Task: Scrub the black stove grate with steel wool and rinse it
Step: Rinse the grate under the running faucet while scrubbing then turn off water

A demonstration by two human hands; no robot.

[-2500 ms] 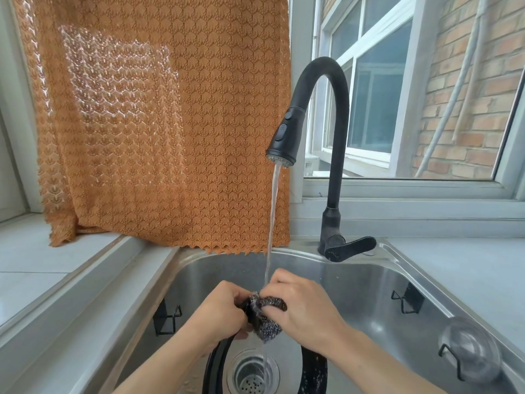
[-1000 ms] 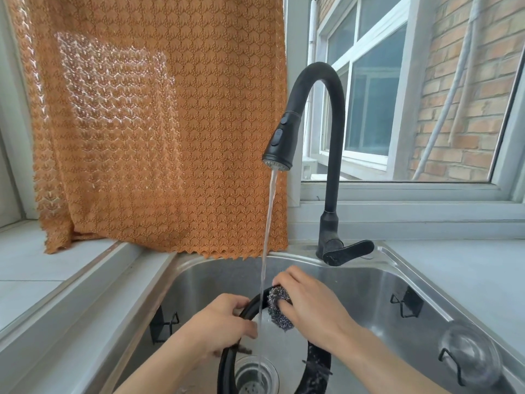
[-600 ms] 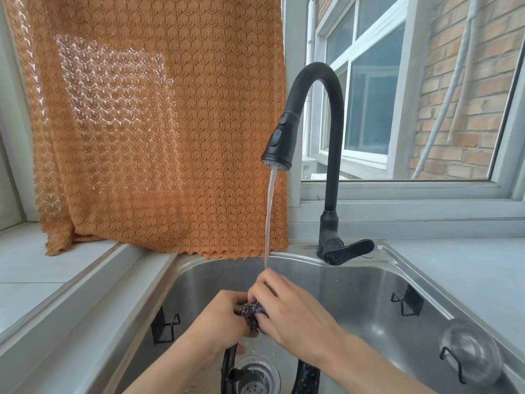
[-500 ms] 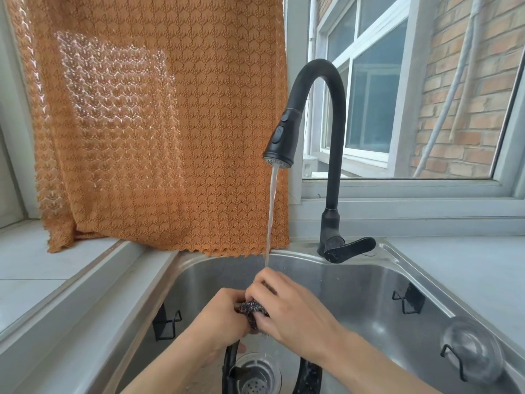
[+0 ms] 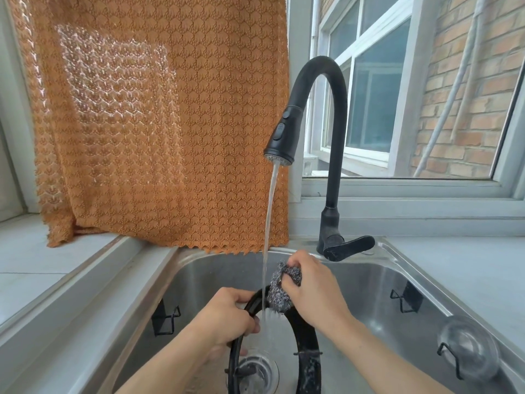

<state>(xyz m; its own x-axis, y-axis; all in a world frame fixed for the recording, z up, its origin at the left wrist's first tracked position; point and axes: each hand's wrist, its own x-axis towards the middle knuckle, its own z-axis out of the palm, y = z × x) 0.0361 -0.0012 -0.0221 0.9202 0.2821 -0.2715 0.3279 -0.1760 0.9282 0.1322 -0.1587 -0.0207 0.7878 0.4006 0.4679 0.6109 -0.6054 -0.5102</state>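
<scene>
The grate [image 5: 305,334], a black ring with short prongs on its inner edge, stands upright in the sink [image 5: 369,282] over the drain [image 5: 255,371], its lower right part wet and flecked with suds. The left hand [image 5: 224,317] grips the ring's upper left arc. The right hand [image 5: 312,288] pinches a grey steel wool [image 5: 279,288] pad against the ring's top. Water [image 5: 268,223] from the black tap [image 5: 326,137] falls just left of the pad, splashing off the ring.
</scene>
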